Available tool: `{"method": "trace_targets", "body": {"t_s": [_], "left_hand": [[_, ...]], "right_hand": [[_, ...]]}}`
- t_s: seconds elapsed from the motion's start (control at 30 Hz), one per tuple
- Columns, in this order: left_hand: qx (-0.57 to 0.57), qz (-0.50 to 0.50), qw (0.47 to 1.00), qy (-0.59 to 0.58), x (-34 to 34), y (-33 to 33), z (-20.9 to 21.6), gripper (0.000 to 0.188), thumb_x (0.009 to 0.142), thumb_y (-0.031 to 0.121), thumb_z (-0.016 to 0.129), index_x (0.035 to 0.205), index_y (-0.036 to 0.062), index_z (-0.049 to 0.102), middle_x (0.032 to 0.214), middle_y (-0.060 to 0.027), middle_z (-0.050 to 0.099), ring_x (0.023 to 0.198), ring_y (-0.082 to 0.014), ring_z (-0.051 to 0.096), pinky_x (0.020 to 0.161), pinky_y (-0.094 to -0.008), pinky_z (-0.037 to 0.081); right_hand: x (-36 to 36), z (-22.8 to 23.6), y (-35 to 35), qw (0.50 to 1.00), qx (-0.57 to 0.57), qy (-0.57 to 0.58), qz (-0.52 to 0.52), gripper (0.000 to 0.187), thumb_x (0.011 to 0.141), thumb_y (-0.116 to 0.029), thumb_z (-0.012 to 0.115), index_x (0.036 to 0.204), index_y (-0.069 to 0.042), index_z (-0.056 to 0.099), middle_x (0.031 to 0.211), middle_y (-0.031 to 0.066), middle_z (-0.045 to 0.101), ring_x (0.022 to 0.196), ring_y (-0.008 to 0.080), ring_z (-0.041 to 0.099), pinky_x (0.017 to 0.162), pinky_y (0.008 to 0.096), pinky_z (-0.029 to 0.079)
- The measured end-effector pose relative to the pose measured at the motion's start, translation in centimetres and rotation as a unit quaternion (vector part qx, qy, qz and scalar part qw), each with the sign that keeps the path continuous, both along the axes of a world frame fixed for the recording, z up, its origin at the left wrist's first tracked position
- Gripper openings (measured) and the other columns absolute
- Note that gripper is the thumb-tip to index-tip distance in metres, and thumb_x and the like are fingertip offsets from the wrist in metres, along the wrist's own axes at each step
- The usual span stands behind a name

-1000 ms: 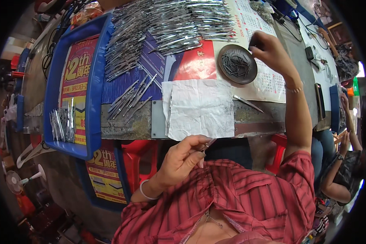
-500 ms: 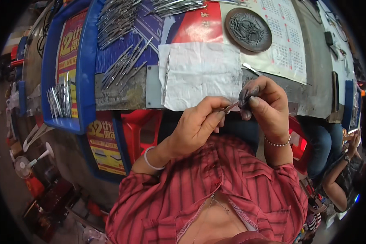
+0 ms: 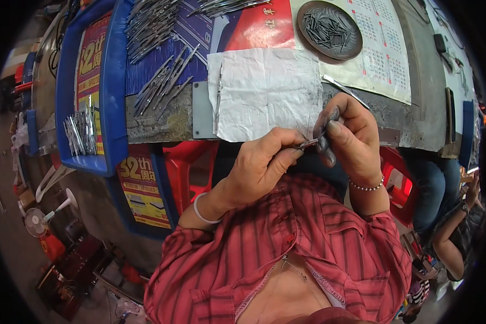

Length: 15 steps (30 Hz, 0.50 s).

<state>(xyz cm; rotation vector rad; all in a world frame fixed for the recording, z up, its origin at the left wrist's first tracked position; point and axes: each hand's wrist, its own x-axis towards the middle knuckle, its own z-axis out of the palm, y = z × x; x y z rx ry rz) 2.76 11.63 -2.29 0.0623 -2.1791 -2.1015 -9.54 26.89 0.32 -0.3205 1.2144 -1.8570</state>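
I see a worn gray surface (image 3: 173,117), rough and stained near the front. Flat on it I see a shiny purple-blue printed sheet (image 3: 201,28) and, to the right, a pale paper calendar with red marks (image 3: 386,65). Long thin silver metal pieces (image 3: 151,27) lie heaped on the purple-blue sheet. A wrinkled white sheet (image 3: 270,92) lies near the front edge. A round brown dish (image 3: 346,53) sits on the calendar.

Against the table's (image 3: 427,116) near edge sit two red plastic stools (image 3: 175,168). A white fan (image 3: 35,218) stands left of it; a co-worker's bare arm (image 3: 449,240) shows to its right. A printed calendar sheet (image 3: 386,59) lies on it.
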Motion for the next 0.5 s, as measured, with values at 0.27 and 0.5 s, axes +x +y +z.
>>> {"method": "trace_targets", "body": {"t_s": [0.27,0.5], "left_hand": [[-0.010,0.011,1.000,0.015,0.20,-0.31,0.11,0.012,0.094,0.006,0.053,0.105,0.0015,0.054,0.075,-0.0024,0.060,0.058,-0.0050,0.052,0.053,-0.0193,0.043],[-0.074,0.047,0.993,0.084,-0.03,-0.57,0.29,0.012,0.092,0.006,0.056,0.103,0.0005,0.055,0.073,-0.0050,0.062,0.055,-0.0080,0.055,0.050,-0.0212,0.044]], "right_hand": [[0.26,0.07,-0.49,0.997,0.044,0.064,0.021,0.013,0.091,-0.008,0.056,0.094,0.000,0.047,0.074,0.0053,0.058,0.056,0.0066,0.052,0.052,0.0187,0.042],[0.75,-0.04,-0.70,0.998,-0.026,0.046,-0.025,0.013,0.091,-0.007,0.055,0.096,0.002,0.046,0.081,0.0091,0.059,0.062,0.0097,0.055,0.057,0.0224,0.046]]}}
